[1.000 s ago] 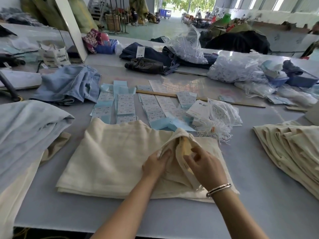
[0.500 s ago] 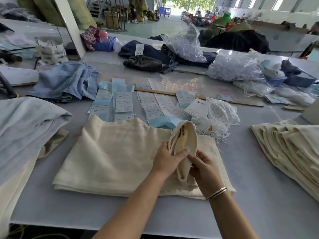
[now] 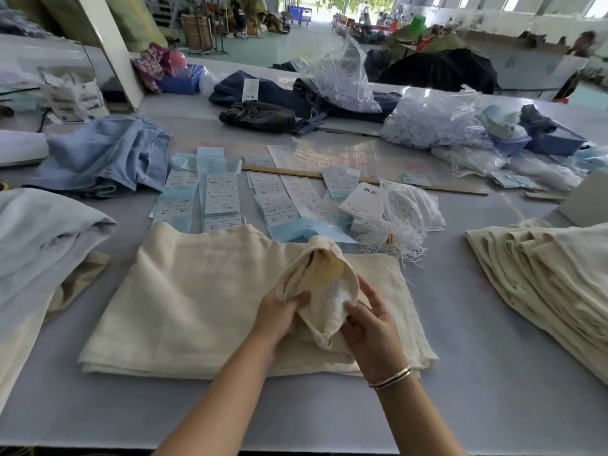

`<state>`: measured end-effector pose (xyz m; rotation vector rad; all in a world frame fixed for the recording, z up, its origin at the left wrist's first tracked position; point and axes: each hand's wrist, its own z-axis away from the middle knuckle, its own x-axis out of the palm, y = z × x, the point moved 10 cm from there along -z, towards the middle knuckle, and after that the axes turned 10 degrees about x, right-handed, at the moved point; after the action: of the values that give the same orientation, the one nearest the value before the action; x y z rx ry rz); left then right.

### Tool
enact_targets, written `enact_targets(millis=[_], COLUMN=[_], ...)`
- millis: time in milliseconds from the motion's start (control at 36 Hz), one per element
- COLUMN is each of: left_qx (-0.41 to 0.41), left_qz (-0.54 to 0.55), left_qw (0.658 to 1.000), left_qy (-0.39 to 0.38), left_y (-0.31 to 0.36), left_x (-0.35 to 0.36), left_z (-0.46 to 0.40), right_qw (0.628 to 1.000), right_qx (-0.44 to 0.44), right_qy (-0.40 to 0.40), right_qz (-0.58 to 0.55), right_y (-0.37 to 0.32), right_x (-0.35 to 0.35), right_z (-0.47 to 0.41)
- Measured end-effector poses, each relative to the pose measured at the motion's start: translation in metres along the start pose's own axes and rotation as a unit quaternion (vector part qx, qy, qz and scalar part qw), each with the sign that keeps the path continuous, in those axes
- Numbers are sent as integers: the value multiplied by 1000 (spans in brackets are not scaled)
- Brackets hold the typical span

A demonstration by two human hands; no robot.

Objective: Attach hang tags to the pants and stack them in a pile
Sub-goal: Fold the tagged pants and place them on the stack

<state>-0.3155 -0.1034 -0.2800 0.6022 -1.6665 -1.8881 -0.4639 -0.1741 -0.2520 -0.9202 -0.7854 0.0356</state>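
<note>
folded cream woven pants [image 3: 204,301] lie flat on the grey tabletop [image 3: 493,373], near its front edge. one corner is turned up into a hump. left hand [image 3: 279,315] grips the left side of that raised fabric; right hand [image 3: 370,327] pinches its right side, beside a small white sewn-in label [image 3: 337,295]. behind: sheets of pale blue and white paper tags [image 3: 221,194], bundle of white strings [image 3: 399,225]. right: pile of cream pants [image 3: 546,274].

Both forearms were bare, with no sleeves reaching into view. The right hand [image 3: 373,330] wore a thin metal bangle [image 3: 391,378] at the wrist, toward five o'clock. The left hand [image 3: 279,315] wore nothing visible.
</note>
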Motion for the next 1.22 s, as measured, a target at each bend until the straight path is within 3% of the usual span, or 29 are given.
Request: enact_targets(millis=[111, 306, 472, 667, 833, 917, 1000, 1056, 1111, 1139, 1194, 1222], left_qx=[25, 97, 119, 84, 48, -2, -14, 37, 119, 165, 217, 213], left_qz=[-7, -114, -182, -14, 14, 102, 167, 80, -81, -219, -481, -546], left_qw=[1000, 988, 976, 996, 999, 992, 957, 949, 951, 934, 833, 793], left_qy=[10, -30, -7, -23, 0, -80, -236, -304, -275, -230, -166, -164], left_y=[4, 26, 41, 30, 25, 26, 40, 50, 53, 52, 40, 27], left_x=[-1, 22, 41, 33, 23, 47, 85, 97, 94, 86, 73, 68], left_z=[0, -1, 3, 2, 4, 10, 24, 29, 15, 3, -12, -17], right_qw=[1000, 988, 975, 993, 993, 992, 987, 986, 978, 967, 935, 917], right_qx=[-11, -35, -57, -60, -77, -91, -91, -32, 57, 100, 163, 181], right_qy=[2, 14, 18, 18, 20, 44, 110, 137, 131, 130, 130, 134], right_qz=[-4, 149, 213, 97, 92, 74, 72, 92, 150, 196, 286, 330], right_y=[-6, -19, -21, -25, -26, -42, -70, -77, -73, -69, -66, -68], right_x=[-4, -5, 5, -10, -12, -31, -73, -99, -115, -122, -134, -139], right_z=[-2, -2, 6, 6, 8, 7, 6, 4, 2, 2, 1, 0])
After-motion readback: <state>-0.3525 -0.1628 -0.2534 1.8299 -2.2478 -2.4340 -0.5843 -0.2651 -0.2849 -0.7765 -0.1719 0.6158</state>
